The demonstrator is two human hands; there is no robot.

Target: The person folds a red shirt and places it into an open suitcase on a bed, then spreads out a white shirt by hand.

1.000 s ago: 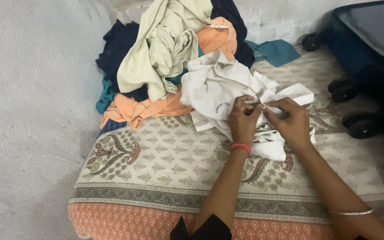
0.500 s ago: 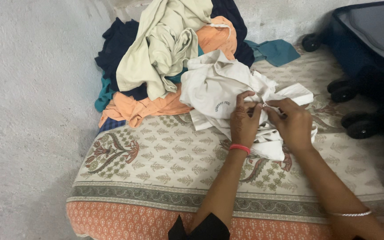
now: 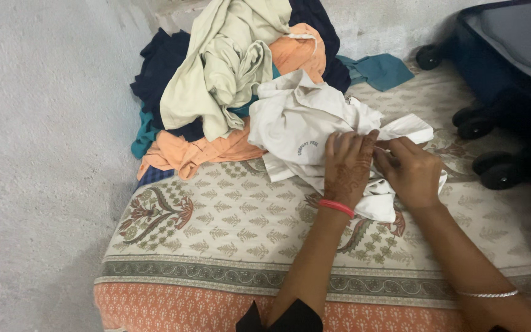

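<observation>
White cotton, a crumpled shirt [image 3: 305, 126], lies on the patterned mattress [image 3: 216, 227] at the front edge of a heap of clothes [image 3: 228, 74]. Your left hand [image 3: 346, 167] rests flat on it, fingers together. Your right hand [image 3: 412, 172] pinches a fold just beside the left. Keep the flat hand pressing while the pinching one draws the cloth taut, clear of the heap, so creases smooth outward.
</observation>
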